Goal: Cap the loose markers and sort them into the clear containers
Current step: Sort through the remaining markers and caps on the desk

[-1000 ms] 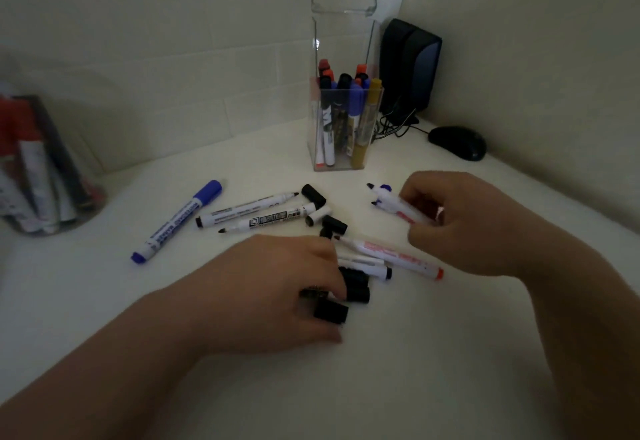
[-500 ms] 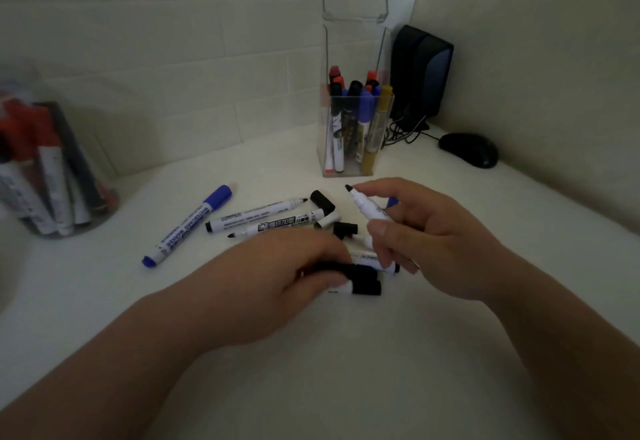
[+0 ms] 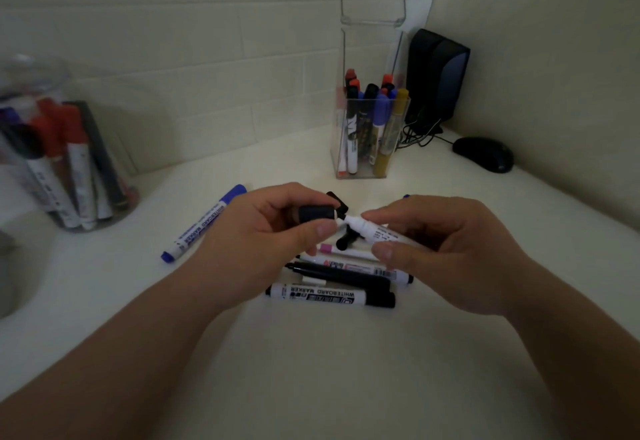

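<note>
From the head camera, the left hand (image 3: 263, 231) pinches a short black plastic cap (image 3: 316, 213) between thumb and fingers, its mouth right at the tip of a white-barrelled marker (image 3: 369, 230) gripped by the right hand (image 3: 450, 249); both are held above the white bench (image 3: 311, 370). Beneath the hands lie more loose markers, among them a black-capped whiteboard marker (image 3: 329, 297). A blue-capped marker (image 3: 204, 225) lies to the left. A square clear container (image 3: 370, 162) stands behind and a round clear jar (image 3: 52, 169) far left, both holding markers.

One head-worn wide-angle camera looks forward and down from above and behind the fingers (image 3: 325, 230). It sits close, with the fingers near frame centre, bare table (image 3: 311, 370) below them and the corner walls (image 3: 173, 41) beyond.
</note>
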`<state>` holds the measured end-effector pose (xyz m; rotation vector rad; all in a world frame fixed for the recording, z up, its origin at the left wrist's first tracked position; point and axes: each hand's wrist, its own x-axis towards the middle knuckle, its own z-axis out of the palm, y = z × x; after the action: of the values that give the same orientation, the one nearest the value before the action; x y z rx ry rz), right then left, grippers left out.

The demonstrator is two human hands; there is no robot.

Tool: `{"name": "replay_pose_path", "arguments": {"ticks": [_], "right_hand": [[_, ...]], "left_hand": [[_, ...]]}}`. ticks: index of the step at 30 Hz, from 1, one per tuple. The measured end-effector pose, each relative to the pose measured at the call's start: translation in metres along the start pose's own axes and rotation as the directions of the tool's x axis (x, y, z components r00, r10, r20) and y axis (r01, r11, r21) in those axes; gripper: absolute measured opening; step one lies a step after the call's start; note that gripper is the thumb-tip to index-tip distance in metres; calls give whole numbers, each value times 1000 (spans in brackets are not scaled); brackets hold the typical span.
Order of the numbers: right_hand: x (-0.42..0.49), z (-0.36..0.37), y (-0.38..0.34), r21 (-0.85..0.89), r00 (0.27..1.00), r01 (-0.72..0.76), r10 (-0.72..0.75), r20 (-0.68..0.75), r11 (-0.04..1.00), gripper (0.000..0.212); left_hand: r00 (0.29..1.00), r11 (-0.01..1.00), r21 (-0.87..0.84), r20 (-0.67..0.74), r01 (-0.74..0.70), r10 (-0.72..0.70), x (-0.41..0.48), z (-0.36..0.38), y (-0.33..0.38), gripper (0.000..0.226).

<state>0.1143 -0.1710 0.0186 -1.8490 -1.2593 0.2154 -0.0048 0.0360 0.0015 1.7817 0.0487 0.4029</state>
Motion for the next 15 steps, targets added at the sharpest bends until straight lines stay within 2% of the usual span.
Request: {"name": "replay_pose_path", "arguments": {"ticks": [7,13,15], "right_hand": [[1,3,-7,-193,995,97,-87,58,977,35],[-2,8,-9,-462,985,171,-167,50,870,33],[-3,8,-11,-516,977,201,-210,41,832,25]], "left_hand": [[996,991,132,89,-32,20,-1,4,-3,21],[988,987,159,145,23,-47,-3,3,-1,23],[987,990,137,149,39,-59,-3,4,1,27]]}}
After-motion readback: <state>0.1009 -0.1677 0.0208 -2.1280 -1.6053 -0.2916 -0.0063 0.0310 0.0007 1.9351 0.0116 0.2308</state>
